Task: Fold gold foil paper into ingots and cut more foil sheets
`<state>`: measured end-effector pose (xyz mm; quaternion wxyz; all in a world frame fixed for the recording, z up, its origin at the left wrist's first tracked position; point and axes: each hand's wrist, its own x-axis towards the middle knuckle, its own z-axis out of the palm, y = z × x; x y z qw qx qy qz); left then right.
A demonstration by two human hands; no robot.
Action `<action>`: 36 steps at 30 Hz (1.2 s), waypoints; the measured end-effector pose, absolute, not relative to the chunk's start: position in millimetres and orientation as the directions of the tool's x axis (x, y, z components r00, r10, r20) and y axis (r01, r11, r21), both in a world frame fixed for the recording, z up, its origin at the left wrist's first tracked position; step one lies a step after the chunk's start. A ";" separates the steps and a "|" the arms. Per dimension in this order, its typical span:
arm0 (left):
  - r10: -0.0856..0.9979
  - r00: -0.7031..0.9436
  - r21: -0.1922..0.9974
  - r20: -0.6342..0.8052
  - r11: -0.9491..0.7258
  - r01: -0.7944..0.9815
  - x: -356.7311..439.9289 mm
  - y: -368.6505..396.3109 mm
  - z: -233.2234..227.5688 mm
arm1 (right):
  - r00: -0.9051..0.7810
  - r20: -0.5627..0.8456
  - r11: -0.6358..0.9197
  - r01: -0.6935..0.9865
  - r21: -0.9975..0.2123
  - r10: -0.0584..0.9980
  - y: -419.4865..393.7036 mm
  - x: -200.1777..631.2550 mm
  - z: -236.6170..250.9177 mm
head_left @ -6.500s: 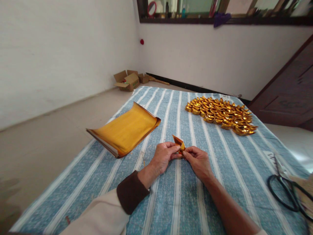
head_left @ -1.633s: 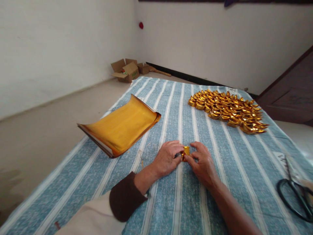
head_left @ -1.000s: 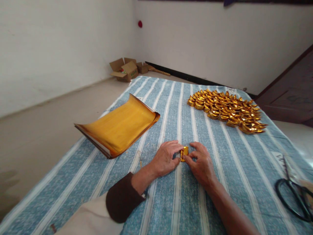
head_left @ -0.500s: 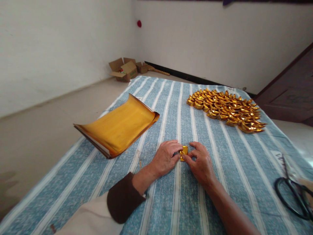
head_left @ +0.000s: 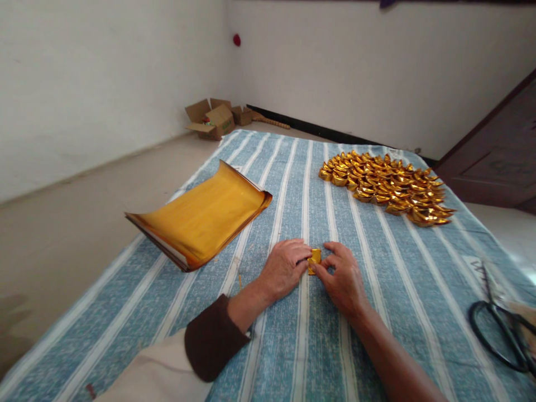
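A small folded piece of gold foil paper [head_left: 315,257] lies on the blue and white striped cloth [head_left: 288,335]. My left hand [head_left: 287,267] grips its left edge, fingers bent and closed. From the other side my right hand [head_left: 342,274] pinches it, thumb pressed on the lower part and fingers curled. Left of my hands rests a stack of gold foil sheets [head_left: 201,215] with upturned edges. Beyond my right hand, several folded gold foil ingots [head_left: 381,187] stand packed together in rows.
Black-handled scissors [head_left: 498,335] lie at the right edge beside a brown piece of cardboard [head_left: 525,312]. Past the far left corner of the cloth, an open cardboard box [head_left: 215,121] sits on the floor near the wall. A dark red door [head_left: 498,156] is at right.
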<state>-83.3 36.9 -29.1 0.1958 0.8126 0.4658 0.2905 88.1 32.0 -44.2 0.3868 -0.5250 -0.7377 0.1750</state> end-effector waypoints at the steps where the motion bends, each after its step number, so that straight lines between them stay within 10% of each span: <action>1: 0.869 0.396 0.586 0.296 -0.492 0.644 -83.0 37.0 -29.0 | -0.151 0.383 0.386 0.638 -0.666 0.911 32.0 88.1 -43.9; 36: 0.889 0.291 0.575 0.353 -0.451 0.682 -74.7 39.7 -22.8 | -0.158 0.363 0.367 0.686 -0.628 0.918 32.0 85.7 -46.5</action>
